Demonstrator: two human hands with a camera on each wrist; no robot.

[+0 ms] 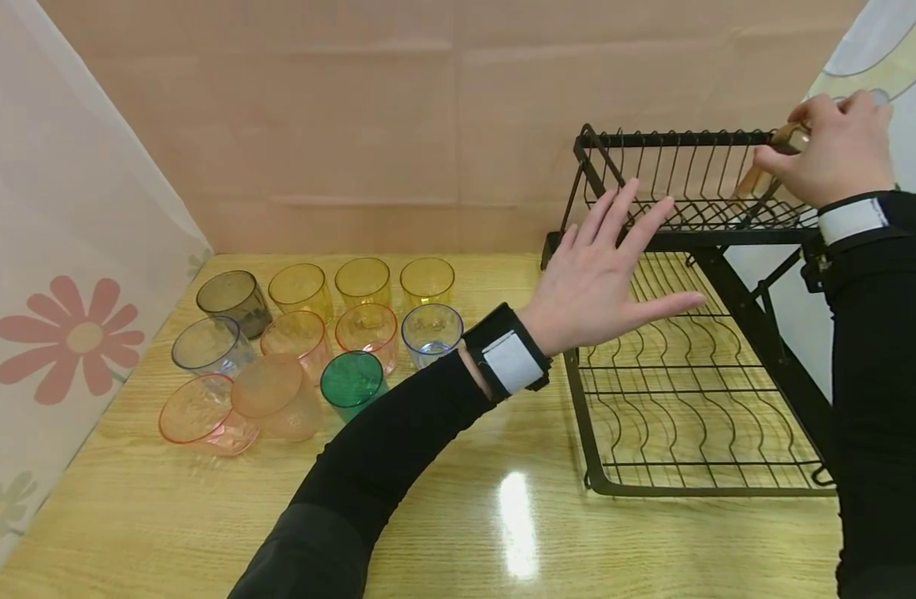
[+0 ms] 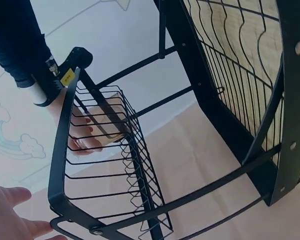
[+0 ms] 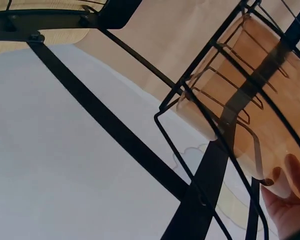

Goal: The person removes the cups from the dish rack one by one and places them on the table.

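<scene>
My right hand (image 1: 839,150) grips a see-through amber glass (image 3: 272,90) at the right end of the dish rack's upper tier (image 1: 682,137). The glass lies within the wire slots, and its far part is seen through the wires. Fingers curl at its rim in the right wrist view, some showing through its side. With fingers spread and straight, my left hand (image 1: 592,274) is in front of the rack's left side. In the left wrist view, its fingertips (image 2: 40,229) come right at the wire loop on the upper tier's corner.
On the wooden table's left, several see-through glasses stand in rows, among them a green glass (image 1: 353,383), a grey glass (image 1: 236,299) and a yellow glass (image 1: 428,281). The rack's lower tier (image 1: 682,391) spreads over the table at right. Cloth backdrops (image 1: 390,125) surround the table.
</scene>
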